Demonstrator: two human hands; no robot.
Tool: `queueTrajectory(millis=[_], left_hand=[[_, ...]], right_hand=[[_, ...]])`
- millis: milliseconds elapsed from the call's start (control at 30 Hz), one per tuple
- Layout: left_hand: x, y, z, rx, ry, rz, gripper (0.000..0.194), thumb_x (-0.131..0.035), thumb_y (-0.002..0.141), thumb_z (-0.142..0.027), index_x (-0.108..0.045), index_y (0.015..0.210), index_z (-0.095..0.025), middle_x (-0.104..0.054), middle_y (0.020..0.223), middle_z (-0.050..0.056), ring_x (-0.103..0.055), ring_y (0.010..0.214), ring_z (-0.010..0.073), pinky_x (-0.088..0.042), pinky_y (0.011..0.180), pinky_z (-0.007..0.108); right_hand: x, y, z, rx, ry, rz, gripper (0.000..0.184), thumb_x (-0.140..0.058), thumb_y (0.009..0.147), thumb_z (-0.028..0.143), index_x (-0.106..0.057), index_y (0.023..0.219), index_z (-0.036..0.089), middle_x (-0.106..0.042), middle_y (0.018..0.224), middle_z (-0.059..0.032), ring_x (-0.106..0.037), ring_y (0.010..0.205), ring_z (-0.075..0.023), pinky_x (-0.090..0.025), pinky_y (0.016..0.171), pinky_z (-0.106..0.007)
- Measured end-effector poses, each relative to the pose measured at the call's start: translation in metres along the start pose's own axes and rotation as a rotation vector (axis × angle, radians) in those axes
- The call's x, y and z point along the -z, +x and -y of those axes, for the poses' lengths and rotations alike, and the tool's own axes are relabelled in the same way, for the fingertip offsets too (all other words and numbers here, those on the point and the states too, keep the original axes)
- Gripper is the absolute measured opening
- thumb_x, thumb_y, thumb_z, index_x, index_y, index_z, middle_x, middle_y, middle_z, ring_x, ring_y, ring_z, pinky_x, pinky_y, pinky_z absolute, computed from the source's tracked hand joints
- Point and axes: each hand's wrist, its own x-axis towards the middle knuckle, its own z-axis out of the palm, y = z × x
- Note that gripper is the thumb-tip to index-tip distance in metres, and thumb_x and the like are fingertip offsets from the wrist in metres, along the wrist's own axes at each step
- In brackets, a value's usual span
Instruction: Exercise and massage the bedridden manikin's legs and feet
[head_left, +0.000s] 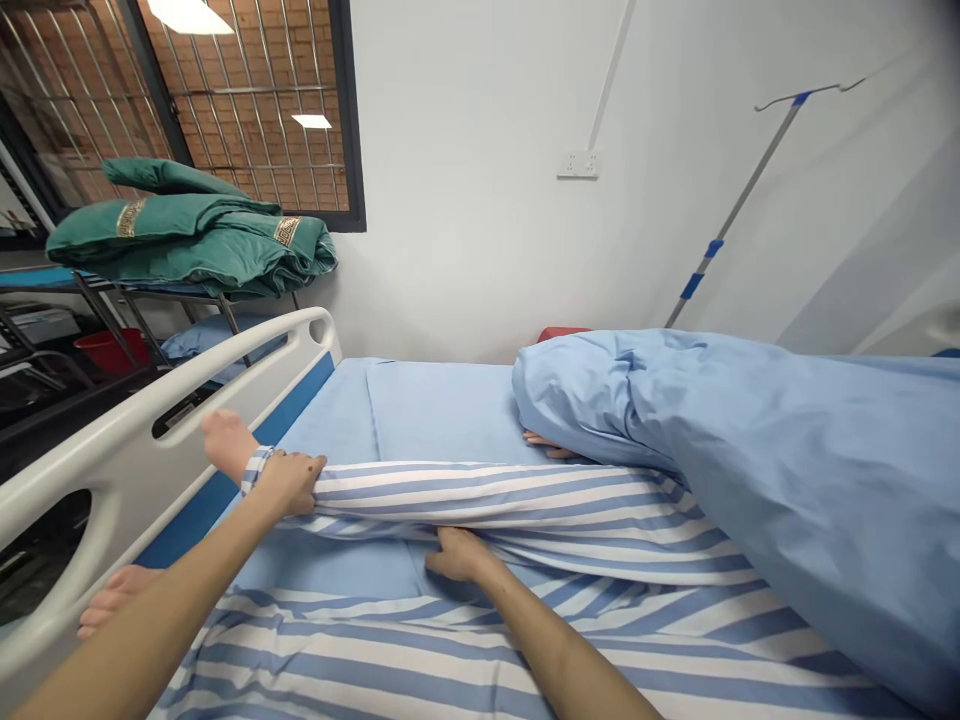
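Observation:
A person lies on the bed in blue-and-white striped trousers, one leg (480, 492) stretched out with its bare foot (227, 445) towards the footboard. My left hand (295, 482) is closed over this leg just above the ankle, fingers wrapped on the striped cloth. Lower along the same leg, near the knee, my right hand (459, 556) grips from the near side, its fingertips partly hidden beneath the leg. The other striped leg (360, 660) lies closer to me, its bare foot (120, 597) partly behind my left forearm.
A blue quilt (750, 430) covers the person's upper part at right; the person's hand (551, 445) shows under its edge. A white footboard (187, 385) closes the left end. Beyond stand green folded bedding (202, 235), a red bucket (112, 348) and a drip pole (739, 210).

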Motion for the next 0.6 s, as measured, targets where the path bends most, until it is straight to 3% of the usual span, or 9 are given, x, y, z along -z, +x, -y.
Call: queueTrajectory(millis=[167,333,467,600], left_hand=[[0.015,-0.002,0.003,0.001,0.017,-0.015,0.038,-0.050,0.056,-0.022,-0.056,0.093,-0.019,-0.067,0.086,0.011,-0.061,0.080,0.0295,-0.039,0.073,0.041],[0.003,-0.001,-0.005,0.057,-0.066,-0.044,0.041,-0.052,0.057,-0.029,-0.054,0.098,-0.022,-0.068,0.090,0.009,-0.061,0.082,0.0295,-0.040,0.071,0.039],[-0.013,-0.001,-0.033,0.151,-0.225,-0.054,0.046,-0.055,0.057,-0.034,-0.052,0.102,-0.025,-0.067,0.094,0.007,-0.061,0.085,0.0290,-0.039,0.070,0.035],[-0.020,-0.001,-0.070,0.191,-0.369,-0.122,0.033,-0.053,0.061,-0.030,-0.054,0.094,-0.025,-0.067,0.093,0.004,-0.059,0.091,0.0252,-0.036,0.077,0.034]], right_hand=[[-0.002,0.002,0.002,-0.044,0.035,-0.123,0.049,-0.046,0.075,0.039,-0.053,0.115,0.012,-0.055,0.116,-0.0181,-0.052,0.107,-0.0304,-0.040,0.085,-0.036],[0.009,0.006,0.003,-0.029,0.198,-0.349,0.037,-0.044,0.078,0.032,-0.058,0.103,0.010,-0.061,0.105,-0.0157,-0.055,0.099,-0.0250,-0.039,0.083,-0.029],[0.026,0.002,-0.002,0.036,0.413,-0.535,0.028,-0.043,0.077,0.029,-0.060,0.094,0.013,-0.064,0.094,-0.0100,-0.058,0.085,-0.0203,-0.042,0.078,-0.026],[0.036,-0.002,-0.010,0.070,0.543,-0.697,0.028,-0.046,0.072,0.029,-0.059,0.092,0.014,-0.064,0.092,-0.0097,-0.058,0.083,-0.0212,-0.044,0.079,-0.029]])
